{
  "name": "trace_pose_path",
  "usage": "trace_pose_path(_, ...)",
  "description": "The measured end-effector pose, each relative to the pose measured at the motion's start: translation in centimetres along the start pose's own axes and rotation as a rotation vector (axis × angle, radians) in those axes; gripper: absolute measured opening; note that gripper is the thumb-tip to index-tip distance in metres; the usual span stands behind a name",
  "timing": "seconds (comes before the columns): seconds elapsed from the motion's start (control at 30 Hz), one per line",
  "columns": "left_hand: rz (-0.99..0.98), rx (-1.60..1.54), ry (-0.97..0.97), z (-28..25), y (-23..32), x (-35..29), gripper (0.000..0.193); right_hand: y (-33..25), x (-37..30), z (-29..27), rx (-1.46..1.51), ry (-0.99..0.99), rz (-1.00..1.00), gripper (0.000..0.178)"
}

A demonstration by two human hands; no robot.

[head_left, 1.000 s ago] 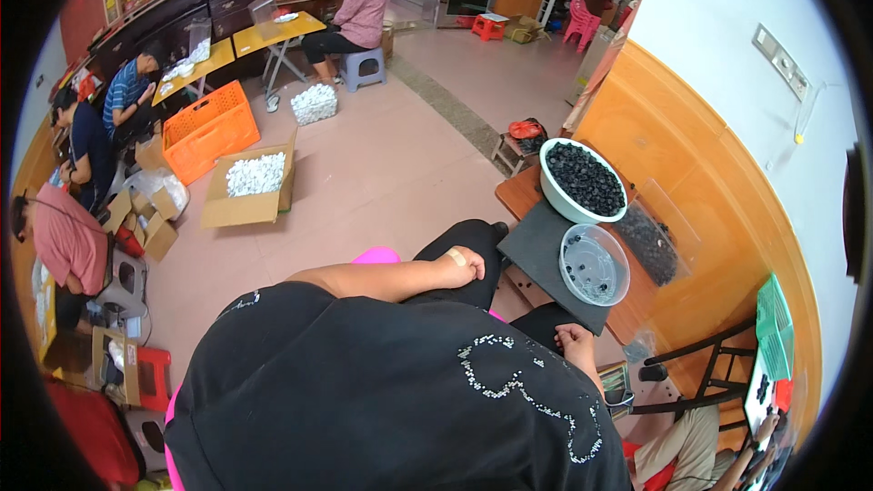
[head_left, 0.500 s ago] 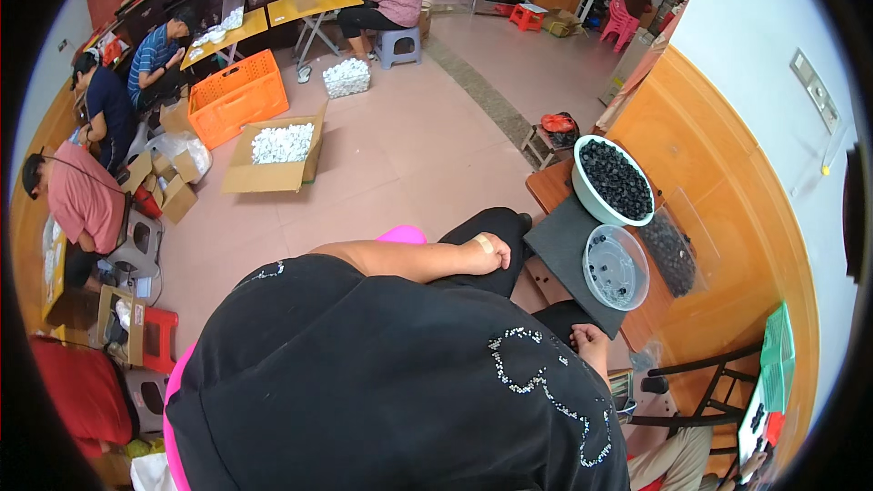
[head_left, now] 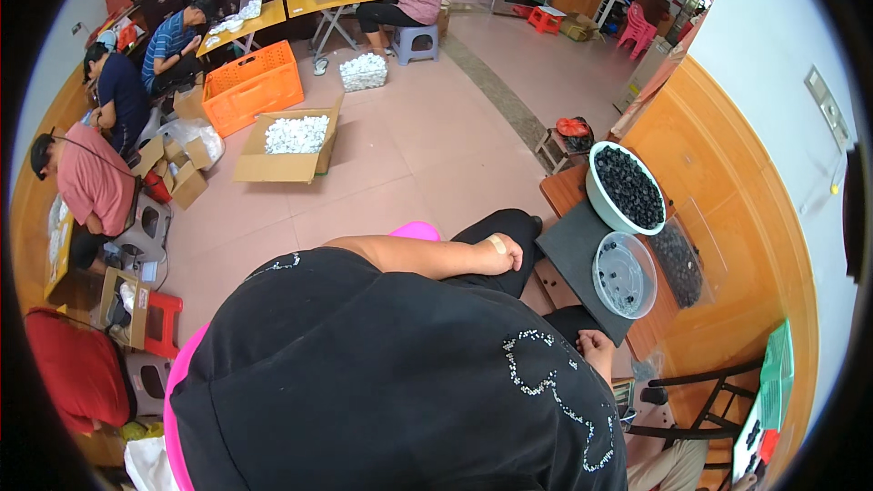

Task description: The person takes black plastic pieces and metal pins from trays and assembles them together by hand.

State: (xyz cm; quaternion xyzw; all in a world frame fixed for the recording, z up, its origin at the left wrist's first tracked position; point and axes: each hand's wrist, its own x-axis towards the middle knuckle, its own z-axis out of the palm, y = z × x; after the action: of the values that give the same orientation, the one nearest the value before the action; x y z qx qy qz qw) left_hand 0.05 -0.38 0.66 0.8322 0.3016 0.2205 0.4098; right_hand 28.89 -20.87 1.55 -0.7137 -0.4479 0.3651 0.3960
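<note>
My left hand rests curled on my left thigh, with a tan strip across its back. Nothing shows between its fingers. Beside my right thigh is my right hand, fingers bent together near the corner of a dark mat. Whatever it may hold is hidden. On the mat stands a clear round tub with a few small black pieces inside. Behind it, a pale bowl is heaped with small black pieces. Neither hand touches the tub or the bowl.
The mat lies on a wooden table by the wall. A clear bin of black pieces stands there too. A carton of white pieces and an orange crate sit on the floor. Several people work along the left side and back.
The whole view has shifted slightly, so the room appears a little farther right. Both my hands keep their places on and beside my thighs. The bowl and tub stay put.
</note>
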Motion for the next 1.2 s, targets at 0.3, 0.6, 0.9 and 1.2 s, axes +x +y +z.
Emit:
trace_pose_path(0.3,0.005,-0.006,-0.007,0.2,-0.2,0.2,0.021,-0.3,-0.2,-0.2,-0.013,-0.012,0.009,0.011)
trace_pose_path(0.6,-0.055,0.032,-0.061,-0.8,1.3,-0.2,0.023,-1.7,-0.7,0.2,-0.024,0.003,-0.022,0.011)
trace_pose_path(0.9,-0.058,0.050,-0.063,-0.5,0.6,0.0,0.022,-2.2,-0.9,0.0,-0.010,-0.020,-0.019,0.011)
trace_pose_path(1.2,0.024,0.073,-0.008,0.0,-0.1,0.2,0.020,-1.2,-0.5,0.0,-0.007,-0.011,-0.032,0.011)
